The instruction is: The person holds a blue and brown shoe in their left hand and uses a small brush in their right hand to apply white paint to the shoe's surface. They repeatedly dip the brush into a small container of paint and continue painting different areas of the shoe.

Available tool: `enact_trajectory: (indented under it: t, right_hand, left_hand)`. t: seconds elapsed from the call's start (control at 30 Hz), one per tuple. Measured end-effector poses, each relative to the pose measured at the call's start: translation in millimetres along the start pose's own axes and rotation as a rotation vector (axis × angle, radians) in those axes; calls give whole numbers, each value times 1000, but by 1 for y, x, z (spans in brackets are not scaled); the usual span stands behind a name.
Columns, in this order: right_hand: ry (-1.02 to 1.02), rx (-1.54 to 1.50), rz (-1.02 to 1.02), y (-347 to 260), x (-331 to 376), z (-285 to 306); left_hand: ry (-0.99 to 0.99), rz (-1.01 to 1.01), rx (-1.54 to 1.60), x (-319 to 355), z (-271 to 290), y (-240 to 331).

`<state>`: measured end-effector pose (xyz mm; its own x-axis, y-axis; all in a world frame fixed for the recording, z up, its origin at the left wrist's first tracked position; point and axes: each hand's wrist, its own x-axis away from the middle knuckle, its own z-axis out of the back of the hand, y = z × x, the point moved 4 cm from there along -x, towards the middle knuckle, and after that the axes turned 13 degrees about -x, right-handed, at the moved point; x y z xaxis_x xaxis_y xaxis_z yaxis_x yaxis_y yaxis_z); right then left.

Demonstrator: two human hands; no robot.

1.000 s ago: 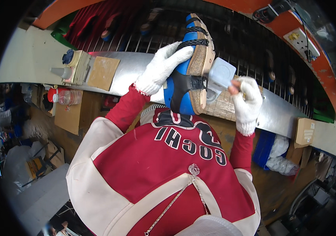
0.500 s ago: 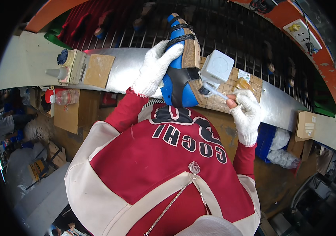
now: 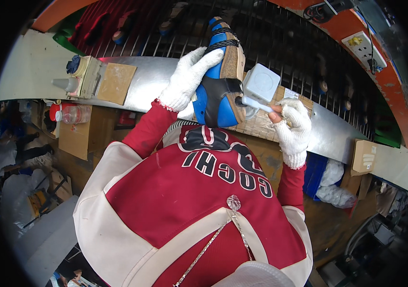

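My left hand (image 3: pixel 189 79), in a white knit glove with bare fingertips hidden from view, is closed around a blue shoe last (image 3: pixel 231 114). The last is tilted on its side and wears black straps (image 3: pixel 219 91) and a brown sole layer (image 3: pixel 230 62) facing right. In my right hand (image 3: pixel 293 128), gloved with bare fingertips showing, is a small brush (image 3: pixel 257 104) with a pale handle. Its dark bristles meet the sole's edge near the heel end. Just behind the brush stands a white square container (image 3: pixel 263 81).
A rack of metal bars (image 3: pixel 304 71) runs behind the metal bench ledge (image 3: pixel 330 126). A brown board (image 3: pixel 117 83) and a pale boxy holder (image 3: pixel 89 79) lie to the left. At the right sits a cardboard box (image 3: pixel 364 156). A clear bottle (image 3: pixel 76 115) is at lower left.
My right hand has moved a little left, bringing the brush's bristles up to the sole near the heel. My left hand keeps its hold on the last. The whole view has shifted slightly.
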<state>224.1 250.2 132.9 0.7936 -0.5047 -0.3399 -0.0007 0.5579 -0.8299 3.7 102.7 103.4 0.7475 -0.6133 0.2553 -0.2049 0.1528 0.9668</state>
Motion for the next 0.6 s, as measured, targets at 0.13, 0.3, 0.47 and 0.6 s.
enact_trajectory:
  t: [0.13,0.3,0.47,0.6]
  right_hand:
    - [20,-189,-48,8,3,-4]
    - [4,-267,-60,8,-6,-8]
    - [-37,-222,62,1,-26,-15]
    - [-84,-219,155,-5,-41,-23]
  left_hand:
    - [-159,93,63,-8,-2,-9]
    - [-414,330,413,-8,-15,-28]
    - [-541,457,651,2,-24,-31]
    - [-593,-286,-172,16,-19,-14]
